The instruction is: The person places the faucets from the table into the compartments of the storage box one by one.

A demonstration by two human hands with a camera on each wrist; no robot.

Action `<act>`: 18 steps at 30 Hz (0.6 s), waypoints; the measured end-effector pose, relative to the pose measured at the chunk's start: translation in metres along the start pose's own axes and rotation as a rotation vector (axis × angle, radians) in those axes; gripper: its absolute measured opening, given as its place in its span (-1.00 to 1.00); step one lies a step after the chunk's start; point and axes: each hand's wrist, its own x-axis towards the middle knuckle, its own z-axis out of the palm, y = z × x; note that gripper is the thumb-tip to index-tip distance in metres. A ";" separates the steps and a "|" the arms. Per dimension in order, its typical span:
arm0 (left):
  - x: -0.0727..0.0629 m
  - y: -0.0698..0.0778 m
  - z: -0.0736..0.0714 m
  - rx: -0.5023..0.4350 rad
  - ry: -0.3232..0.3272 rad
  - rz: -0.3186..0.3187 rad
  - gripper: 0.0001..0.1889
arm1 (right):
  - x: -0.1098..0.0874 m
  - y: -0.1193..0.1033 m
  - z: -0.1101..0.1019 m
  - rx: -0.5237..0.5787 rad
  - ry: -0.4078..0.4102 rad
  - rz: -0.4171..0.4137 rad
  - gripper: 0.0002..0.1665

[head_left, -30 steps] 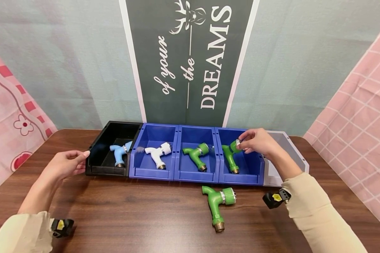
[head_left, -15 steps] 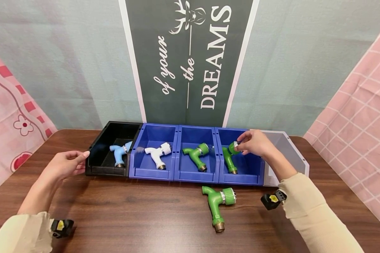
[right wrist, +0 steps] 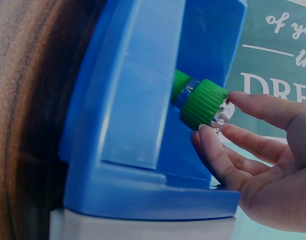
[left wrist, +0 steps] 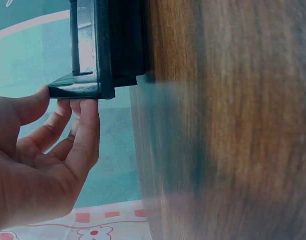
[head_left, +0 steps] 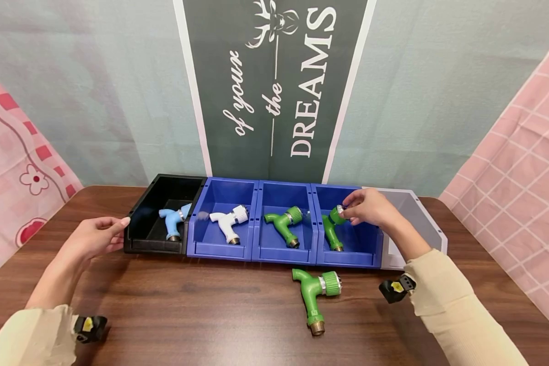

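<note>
Currently, left hand (head_left: 93, 238): resting its thumb at the rim of the black bin (head_left: 154, 246), its fingertips touching the outer wall; I am seeing it loosely extended, not clenched.
Black bin: standing at the left end, a blue tap (head_left: 172, 223) lying inside.
Left blue bin (head_left: 219, 251): containing a white tap (head_left: 227, 222).
Middle blue bin (head_left: 281, 255): containing a resting green tap (head_left: 283, 224).
Banner (head_left: 276, 91): hanging on the far side, showing "of your", "the" and "DREAMS" sideways; I am finding no brand.
Loose green tap (head_left: 311, 295): lying on the table (head_left: 187, 315), near side.
Held green tap (head_left: 331, 233): slanting inside the right blue bin (head_left: 349, 259), brass end pointing near; I am not managing to tell whether it is touching the floor. It is sitting slightly farther left than a second ago, which I am reading as a small adjustment.
Right hand (head_left: 368, 207): pinching that tap's knob (right wrist: 202, 105), having shifted left with it.
Grey bin (head_left: 407, 203): standing at the right end.
</note>
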 end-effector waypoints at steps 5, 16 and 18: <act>0.000 0.000 0.001 0.007 0.006 0.007 -0.57 | -0.002 0.000 -0.004 0.034 -0.027 0.009 -0.54; 0.000 0.001 0.000 0.006 0.004 0.006 -0.57 | -0.005 0.001 -0.008 0.066 -0.035 0.003 -0.54; 0.000 0.001 0.000 0.004 0.001 0.004 -0.57 | -0.006 0.001 -0.009 0.069 -0.034 0.003 -0.54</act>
